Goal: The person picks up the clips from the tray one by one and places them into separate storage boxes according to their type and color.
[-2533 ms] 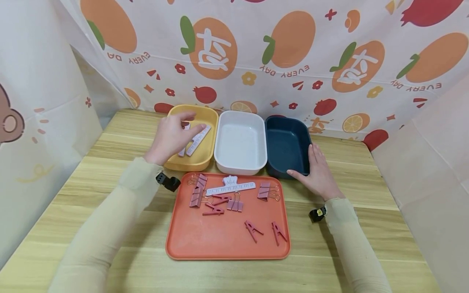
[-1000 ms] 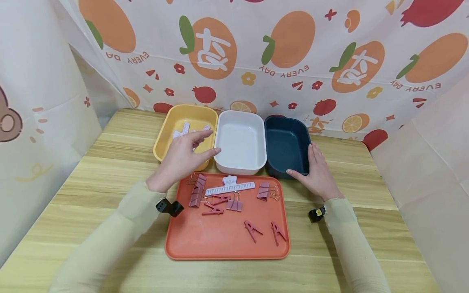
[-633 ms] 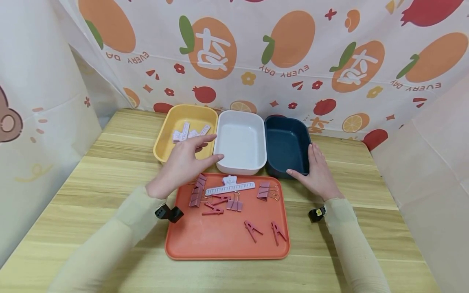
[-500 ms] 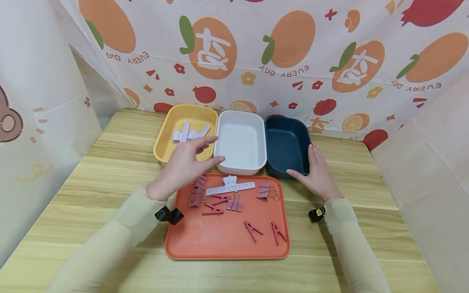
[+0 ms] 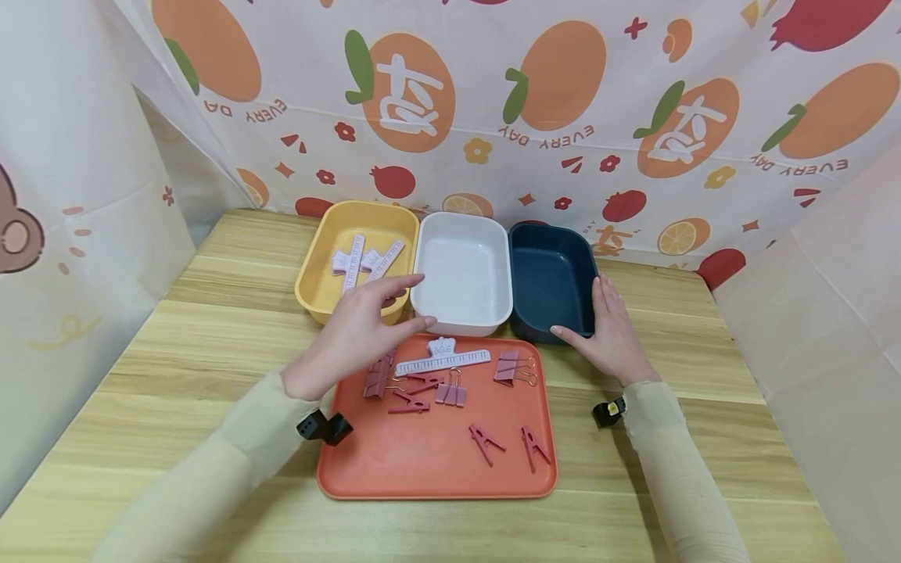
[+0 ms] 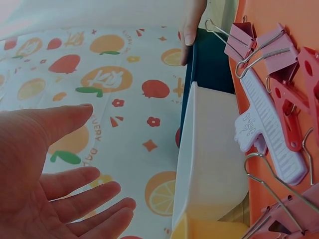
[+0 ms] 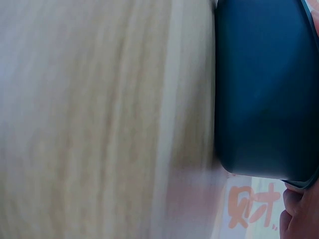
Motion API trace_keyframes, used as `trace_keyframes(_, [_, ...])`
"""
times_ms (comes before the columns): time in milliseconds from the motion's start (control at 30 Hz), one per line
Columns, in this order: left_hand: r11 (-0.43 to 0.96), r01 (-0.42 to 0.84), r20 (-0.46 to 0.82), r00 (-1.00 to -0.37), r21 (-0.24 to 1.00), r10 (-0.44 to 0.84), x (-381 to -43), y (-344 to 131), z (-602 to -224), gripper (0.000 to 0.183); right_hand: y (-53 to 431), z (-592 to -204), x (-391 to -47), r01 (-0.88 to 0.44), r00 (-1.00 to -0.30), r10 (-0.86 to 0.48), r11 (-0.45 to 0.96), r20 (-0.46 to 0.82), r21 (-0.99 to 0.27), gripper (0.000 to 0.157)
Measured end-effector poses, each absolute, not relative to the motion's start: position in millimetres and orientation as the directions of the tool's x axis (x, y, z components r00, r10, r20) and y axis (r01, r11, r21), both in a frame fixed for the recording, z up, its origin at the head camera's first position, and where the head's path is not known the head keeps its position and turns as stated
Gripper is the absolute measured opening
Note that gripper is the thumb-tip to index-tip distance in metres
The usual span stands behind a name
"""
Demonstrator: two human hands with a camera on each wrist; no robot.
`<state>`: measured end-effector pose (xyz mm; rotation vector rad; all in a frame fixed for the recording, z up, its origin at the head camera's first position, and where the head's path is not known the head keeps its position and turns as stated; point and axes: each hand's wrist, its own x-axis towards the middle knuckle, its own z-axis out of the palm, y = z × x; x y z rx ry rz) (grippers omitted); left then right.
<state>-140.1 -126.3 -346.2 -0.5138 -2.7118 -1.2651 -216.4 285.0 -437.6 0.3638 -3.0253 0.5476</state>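
Observation:
My left hand (image 5: 355, 332) hovers over the far left corner of the orange tray (image 5: 415, 469), in front of the yellow bin (image 5: 310, 301). Its fingers and thumb are spread apart, with nothing between them, as the left wrist view also shows. Near its fingertips lies a white long clip (image 5: 443, 361) with a piano-key pattern. Two similar clips (image 5: 353, 262) lie in the yellow bin. Around the tray are pink binder clips (image 5: 507, 367) and several red clothespins (image 5: 486, 443). My right hand (image 5: 615, 336) rests against the right side of the dark blue bin (image 5: 552, 285), thumb at its front rim.
A white bin (image 5: 461, 274) stands between the yellow and dark blue ones, all side by side behind the tray. Beneath everything is a wooden table (image 5: 704, 438). A fruit-print curtain (image 5: 486, 102) hangs just behind the bins.
My left hand has come out of the yellow bin and moved right and nearer, to the tray's far edge. Both clips in that bin now show more fully. The right hand stays put.

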Motion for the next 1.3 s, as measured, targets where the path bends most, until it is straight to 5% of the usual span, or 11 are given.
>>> trace_keyframes(1300, [0.641,0.314,0.045,-0.916,0.701,0.399,-133,-111,-383,0.058,285,-439,-216,-0.232,-0.973,-0.214,0.908,0.089,-0.349,0.121])
